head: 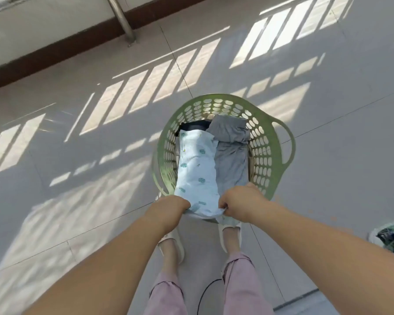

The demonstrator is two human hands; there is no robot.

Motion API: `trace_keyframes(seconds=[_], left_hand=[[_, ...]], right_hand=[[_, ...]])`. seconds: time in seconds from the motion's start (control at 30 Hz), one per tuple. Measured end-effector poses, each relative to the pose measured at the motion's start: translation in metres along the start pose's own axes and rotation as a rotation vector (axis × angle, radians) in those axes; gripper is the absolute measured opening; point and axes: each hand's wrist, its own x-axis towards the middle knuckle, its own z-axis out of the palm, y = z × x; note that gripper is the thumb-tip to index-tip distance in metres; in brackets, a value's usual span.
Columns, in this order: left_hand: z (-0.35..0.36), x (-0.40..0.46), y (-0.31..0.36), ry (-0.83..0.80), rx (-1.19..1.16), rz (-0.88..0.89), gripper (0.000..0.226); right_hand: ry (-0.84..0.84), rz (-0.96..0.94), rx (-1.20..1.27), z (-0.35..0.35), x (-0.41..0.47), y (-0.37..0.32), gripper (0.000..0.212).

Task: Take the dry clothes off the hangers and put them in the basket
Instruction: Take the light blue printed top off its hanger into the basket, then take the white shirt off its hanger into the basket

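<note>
I'm stooped over the green basket (263,155) on the tiled floor (77,155), laying a pale blue printed cloth (197,171) into it, and both my hands are closed on its near edge: my left hand (174,206) has that edge bunched in its curled fingers, my right hand (239,204) pinches the other corner, just over the near rim. The far end of the cloth already lies inside, beside the grey garment (231,144) that fills the right half, with something dark (195,126) showing at the back. To finish this well, I think I should lower both hands together so the near edge folds down inside the rim and doesn't drape over it, then let go evenly so the cloth stays flat and leaves room for more. I'd keep the cloth on its own side and not drag the grey piece along. My slippered feet (172,244) stand right behind the basket, so I'd watch not to nudge it. No hangers show from here; whether more clothes wait I cannot tell
</note>
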Motion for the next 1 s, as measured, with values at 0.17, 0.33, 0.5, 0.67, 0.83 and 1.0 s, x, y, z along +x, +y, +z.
trace_keyframes(seconds=[0.17, 0.33, 0.5, 0.67, 0.83, 1.0], left_hand=[[-0.028, 0.056, -0.019, 0.048, -0.051, -0.039, 0.022], [-0.059, 0.103, -0.033, 0.295, -0.294, -0.194, 0.058], [-0.065, 0.119, -0.038, 0.352, -0.327, -0.244, 0.067], [-0.057, 0.089, -0.023, 0.33, -0.293, -0.189, 0.068], [-0.072, 0.035, -0.02, 0.401, -0.363, -0.14, 0.044], [-0.132, -0.051, -0.026, 0.603, -0.334, -0.11, 0.02]], right_hand=[[0.081, 0.055, 0.083, -0.039, 0.047, 0.018, 0.023], [0.294, 0.192, 0.247, -0.067, 0.09, 0.046, 0.038], [0.305, 0.242, 0.247, -0.069, 0.097, 0.052, 0.035], [0.167, 0.237, 0.237, -0.064, 0.075, 0.038, 0.034], [0.193, 0.151, 0.27, -0.096, 0.029, 0.002, 0.031], [0.389, 0.084, 0.27, -0.162, -0.034, -0.068, 0.024]])
